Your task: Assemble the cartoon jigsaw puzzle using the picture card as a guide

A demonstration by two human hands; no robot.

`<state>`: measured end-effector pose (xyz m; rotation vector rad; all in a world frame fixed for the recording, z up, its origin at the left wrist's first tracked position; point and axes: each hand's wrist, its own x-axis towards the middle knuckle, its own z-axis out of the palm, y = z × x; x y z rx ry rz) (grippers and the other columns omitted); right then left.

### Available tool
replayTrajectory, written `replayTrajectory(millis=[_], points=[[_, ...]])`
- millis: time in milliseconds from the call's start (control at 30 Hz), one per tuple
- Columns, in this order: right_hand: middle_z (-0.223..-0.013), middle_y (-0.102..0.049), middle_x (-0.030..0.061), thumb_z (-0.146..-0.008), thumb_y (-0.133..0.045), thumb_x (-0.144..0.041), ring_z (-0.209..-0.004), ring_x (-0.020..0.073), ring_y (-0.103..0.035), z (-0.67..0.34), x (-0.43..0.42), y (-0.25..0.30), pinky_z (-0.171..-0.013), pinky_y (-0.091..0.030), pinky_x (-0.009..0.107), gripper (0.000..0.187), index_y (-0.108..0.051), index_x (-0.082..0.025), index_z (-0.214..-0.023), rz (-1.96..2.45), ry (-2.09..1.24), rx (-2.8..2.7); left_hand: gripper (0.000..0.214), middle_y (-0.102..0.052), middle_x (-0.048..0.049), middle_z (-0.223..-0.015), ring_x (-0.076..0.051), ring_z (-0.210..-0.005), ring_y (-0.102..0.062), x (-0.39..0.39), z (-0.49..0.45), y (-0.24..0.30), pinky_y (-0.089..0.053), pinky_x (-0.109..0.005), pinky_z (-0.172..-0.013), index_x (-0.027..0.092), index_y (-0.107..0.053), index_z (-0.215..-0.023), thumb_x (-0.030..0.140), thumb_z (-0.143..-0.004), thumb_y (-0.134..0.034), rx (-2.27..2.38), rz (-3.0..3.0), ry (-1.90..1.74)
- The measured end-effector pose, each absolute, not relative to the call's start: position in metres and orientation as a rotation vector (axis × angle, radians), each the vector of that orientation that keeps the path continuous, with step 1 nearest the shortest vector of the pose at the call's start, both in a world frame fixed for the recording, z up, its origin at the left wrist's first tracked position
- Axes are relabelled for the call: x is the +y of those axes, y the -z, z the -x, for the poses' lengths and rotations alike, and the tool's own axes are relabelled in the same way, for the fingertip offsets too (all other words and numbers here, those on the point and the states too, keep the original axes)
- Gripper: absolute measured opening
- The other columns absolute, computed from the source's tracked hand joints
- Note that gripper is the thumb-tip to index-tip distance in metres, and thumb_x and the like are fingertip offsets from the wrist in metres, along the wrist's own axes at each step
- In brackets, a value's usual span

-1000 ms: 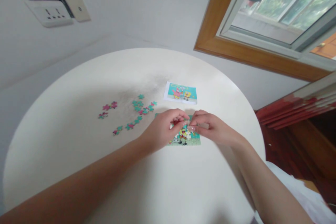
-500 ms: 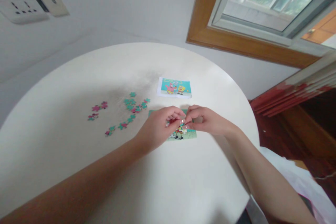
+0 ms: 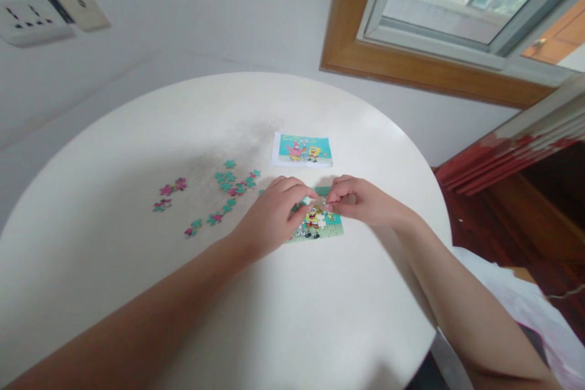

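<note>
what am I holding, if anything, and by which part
I can't tell: the left hand and right hand nearly meet over the puzzle, but anything pinched there is too blurred.

Past the white tabletop's [image 3: 292, 311] curved far edge, you face a pale wall [image 3: 219, 12] with a white plastic socket plate [image 3: 34, 19] at left and a brown wood-framed window [image 3: 461, 15] at right; beyond the right edge hangs a red-and-white cloth curtain [image 3: 507, 155].

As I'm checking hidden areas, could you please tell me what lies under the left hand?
The puzzle extends under the left hand; its yellow figure shows to the hand's right. Whatever the hand itself covers cannot be seen.
</note>
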<state>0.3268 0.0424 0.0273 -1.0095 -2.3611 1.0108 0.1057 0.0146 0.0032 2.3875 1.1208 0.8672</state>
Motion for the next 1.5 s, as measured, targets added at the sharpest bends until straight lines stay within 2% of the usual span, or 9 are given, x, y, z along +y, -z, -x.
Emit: replayTrajectory(millis=[100,300,500,633,800,967,1400,1500], points=[[-0.070,-0.052,-0.0008,-0.084,-0.063,-0.024,-0.072,0.0138,-0.051,-0.326,0.041,-0.028,-0.071,-0.041,0.028,0.016,-0.066,-0.017,-0.070,1.015,-0.961,-2.406,0.018,-0.063,-0.0081,-0.102,-0.023,-0.103,-0.054,0.013,-0.105,-0.002,-0.043,-0.038,-0.094,0.017,-0.067,-0.102,0.018,-0.087,-0.055,1.070,-2.468,-0.840],[-0.069,-0.050,-0.0012,-0.086,-0.060,-0.021,-0.070,0.0130,-0.049,-0.322,0.040,-0.024,-0.067,-0.040,0.026,0.018,-0.063,-0.016,-0.069,1.002,-0.943,-2.421,0.023,-0.055,-0.0115,-0.121,-0.027,-0.123,-0.044,0.008,-0.107,0.002,-0.035,-0.046,-0.108,0.018,-0.062,-0.107,0.015,-0.087,-0.051,1.073,-2.542,-0.810],[-0.072,-0.051,0.0000,-0.087,-0.059,-0.026,-0.072,0.0134,-0.050,-0.324,0.043,-0.021,-0.067,-0.041,0.026,0.018,-0.068,-0.017,-0.076,1.022,-0.999,-2.390,0.023,-0.053,-0.0143,-0.125,-0.028,-0.126,-0.043,0.008,-0.108,0.010,-0.034,-0.047,-0.112,0.014,-0.057,-0.110,0.015,-0.089,-0.050,1.076,-2.563,-0.760],[-0.076,-0.056,0.0009,-0.083,-0.063,-0.031,-0.072,0.0131,-0.052,-0.325,0.043,-0.019,-0.066,-0.042,0.026,0.017,-0.068,-0.016,-0.078,1.067,-1.212,-2.221,0.025,-0.052,-0.0156,-0.128,-0.029,-0.127,-0.042,0.008,-0.108,0.013,-0.034,-0.049,-0.112,0.013,-0.056,-0.115,0.019,-0.092,-0.048,1.096,-2.608,-0.716],[-0.071,-0.061,-0.0017,-0.077,-0.068,-0.028,-0.065,0.0104,-0.051,-0.326,0.044,-0.021,-0.062,-0.039,0.024,0.012,-0.065,-0.016,-0.080,1.124,-1.375,-2.022,0.025,-0.054,-0.0148,-0.125,-0.028,-0.123,-0.045,0.007,-0.108,0.012,-0.037,-0.047,-0.109,0.013,-0.056,-0.115,0.019,-0.092,-0.049,1.098,-2.626,-0.691],[-0.072,-0.066,-0.0010,-0.079,-0.066,-0.026,-0.065,0.0106,-0.055,-0.330,0.046,-0.020,-0.062,-0.040,0.024,0.016,-0.071,-0.016,-0.091,1.133,-1.389,-1.972,0.025,-0.054,-0.0130,-0.124,-0.027,-0.121,-0.046,0.007,-0.109,0.010,-0.037,-0.047,-0.108,0.014,-0.057,-0.115,0.018,-0.092,-0.050,1.103,-2.609,-0.672],[-0.073,-0.067,-0.0001,-0.077,-0.070,-0.029,-0.066,0.0111,-0.056,-0.332,0.052,-0.006,-0.063,-0.045,0.025,0.019,-0.074,-0.016,-0.090,1.148,-1.397,-1.937,0.023,-0.054,-0.0128,-0.124,-0.028,-0.122,-0.045,0.007,-0.107,0.012,-0.037,-0.047,-0.109,0.015,-0.058,-0.113,0.021,-0.093,-0.049,1.125,-2.601,-0.665],[-0.072,-0.068,0.0009,-0.075,-0.072,-0.031,-0.066,0.0119,-0.058,-0.330,0.051,-0.005,-0.063,-0.046,0.025,0.017,-0.073,-0.015,-0.083,1.154,-1.391,-1.906,0.025,-0.054,-0.0132,-0.125,-0.029,-0.123,-0.044,0.006,-0.107,0.013,-0.037,-0.048,-0.109,0.015,-0.058,-0.115,0.022,-0.094,-0.048,1.126,-2.605,-0.661]])
